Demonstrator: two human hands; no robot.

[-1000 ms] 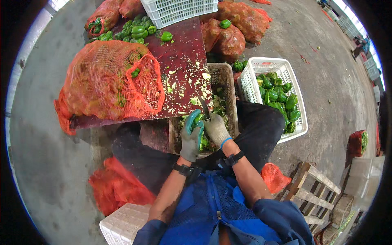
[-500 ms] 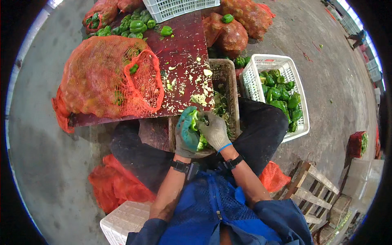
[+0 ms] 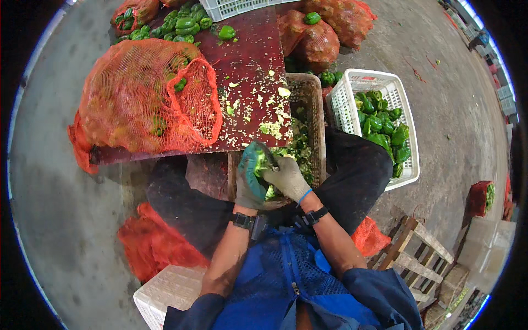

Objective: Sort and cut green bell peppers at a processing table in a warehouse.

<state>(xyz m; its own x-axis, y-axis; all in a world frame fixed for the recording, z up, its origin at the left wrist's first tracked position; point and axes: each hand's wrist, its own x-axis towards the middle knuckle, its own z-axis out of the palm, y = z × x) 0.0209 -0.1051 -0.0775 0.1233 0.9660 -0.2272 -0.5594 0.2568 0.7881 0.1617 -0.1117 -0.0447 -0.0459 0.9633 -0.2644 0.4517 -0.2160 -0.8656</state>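
My left hand (image 3: 250,181), in a grey glove with a green coated palm, is closed around a light green pepper (image 3: 259,165), mostly hidden by the fingers. My right hand (image 3: 288,179), in a pale knit glove, grips a small dark knife (image 3: 269,156). Its blade lies against the pepper, pointing up and left; the handle is hidden in the glove. Both hands are over a brown crate (image 3: 319,129) of green scraps between my knees. Just beyond them is the edge of a dark red board (image 3: 250,66) strewn with pale seeds and trimmings.
An orange mesh sack (image 3: 129,99) lies open-mouthed on the board's left, with whole green peppers (image 3: 187,25) behind it. To the right stands a white crate (image 3: 408,168) holding several green peppers (image 3: 382,126). More full sacks (image 3: 316,47) lie beyond. A wooden pallet (image 3: 421,256) is at lower right.
My right hand has turned, its fingers now folded together, and the dark blade shows more plainly across the pepper. My left hand keeps its hold. The whole view has shifted slightly.
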